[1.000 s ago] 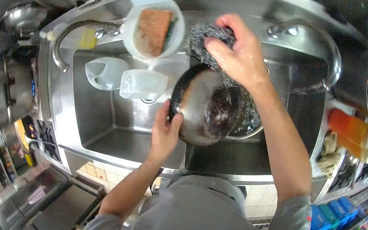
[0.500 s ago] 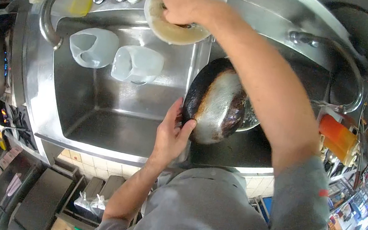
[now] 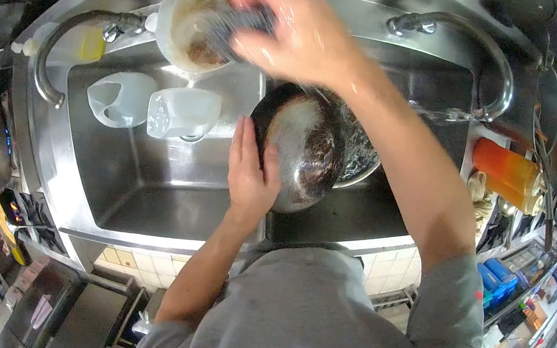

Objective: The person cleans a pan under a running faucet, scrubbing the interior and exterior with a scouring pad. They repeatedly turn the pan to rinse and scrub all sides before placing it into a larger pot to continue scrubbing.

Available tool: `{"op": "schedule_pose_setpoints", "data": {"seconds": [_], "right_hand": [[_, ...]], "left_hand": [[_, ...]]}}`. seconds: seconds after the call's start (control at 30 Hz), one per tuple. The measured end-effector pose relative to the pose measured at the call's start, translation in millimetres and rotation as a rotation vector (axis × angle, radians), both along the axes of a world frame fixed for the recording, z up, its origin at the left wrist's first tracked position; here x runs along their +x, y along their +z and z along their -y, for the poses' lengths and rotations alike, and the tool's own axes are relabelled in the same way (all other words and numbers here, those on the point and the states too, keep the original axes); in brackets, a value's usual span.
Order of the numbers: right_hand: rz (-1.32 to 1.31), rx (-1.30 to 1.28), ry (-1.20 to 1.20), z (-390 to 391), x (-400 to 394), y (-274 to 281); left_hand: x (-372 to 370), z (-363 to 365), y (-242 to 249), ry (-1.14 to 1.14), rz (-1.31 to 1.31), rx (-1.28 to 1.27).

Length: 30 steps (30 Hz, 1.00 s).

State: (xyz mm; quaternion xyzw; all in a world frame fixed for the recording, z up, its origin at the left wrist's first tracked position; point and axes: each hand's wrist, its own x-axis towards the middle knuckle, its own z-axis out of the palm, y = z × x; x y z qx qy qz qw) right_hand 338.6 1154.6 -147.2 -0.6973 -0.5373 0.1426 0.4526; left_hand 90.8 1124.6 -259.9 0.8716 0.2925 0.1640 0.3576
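Observation:
My left hand (image 3: 254, 173) grips the near-left edge of a dark, round pan (image 3: 301, 152), its thumb on the scorched, greyish underside. The pan is tilted over the divider and right basin. My right hand (image 3: 299, 36), smeared by motion, is closed around a dark grey scouring pad (image 3: 240, 29). The pad is at the right side of a cut-open pale plastic jug (image 3: 176, 14) with murky, brownish contents. Droplets fly around this hand. Behind the pan, partly hidden by it and my right forearm, is a round vessel of water (image 3: 361, 151).
Two cut white plastic jugs (image 3: 120, 99) (image 3: 185, 114) lie in the left basin (image 3: 161, 205). A curved faucet (image 3: 45, 62) arches at left; water runs from the right faucet (image 3: 507, 84). An orange container (image 3: 505, 175) stands at the right edge.
My right hand has come out of the pale jug toward the pan, and the scouring pad now shows in it. My left hand still holds the pan. The whole view has shifted.

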Motion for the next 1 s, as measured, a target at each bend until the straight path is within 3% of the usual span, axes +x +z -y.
{"op": "schedule_pose_setpoints", "data": {"seconds": [0.1,0.17,0.23,0.3,0.4,0.47,0.5,0.57,0.67,0.73,0.8,0.9,0.93,1.0], "right_hand": [[-0.033,-0.033,-0.004,73,-26,-62],[-0.124,-0.129,-0.052,96,-66,-76],[-0.049,-0.083,-0.028,89,-102,-78],[-0.010,-0.065,-0.058,90,-105,-83],[-0.108,-0.081,-0.231,93,-75,-108],[-0.264,-0.383,-0.338,100,-35,-125],[-0.258,-0.377,-0.333,95,-31,-125],[-0.244,-0.728,-0.284,82,-19,-109],[-0.110,-0.567,0.135,48,-67,-82],[-0.363,-0.541,-0.011,59,-53,-89],[-0.426,-0.490,-0.324,90,-23,-125],[-0.561,-0.450,-0.487,138,-4,-163],[-0.573,-0.448,-0.493,124,-7,-151],[-0.313,-0.573,-0.190,91,-15,-114]], "left_hand": [[-6,8,5,0.005,0.031,-0.016],[-7,13,1,-0.005,0.010,0.028],[-13,16,-14,-0.058,0.026,0.072],[-24,22,-20,-0.005,-0.061,-0.186],[-7,14,-8,0.036,-0.012,0.039],[-4,7,-10,-0.034,-0.012,0.070],[-4,6,-11,-0.026,-0.012,0.075],[0,8,-12,-0.020,0.005,0.074],[-6,12,-15,-0.030,-0.027,0.044],[-11,9,-22,-0.027,-0.008,0.099],[-10,8,-9,-0.021,-0.072,0.070],[-1,7,-13,-0.065,-0.045,0.053],[0,6,-14,-0.074,-0.055,0.055],[0,12,-15,-0.049,-0.071,0.005]]}}
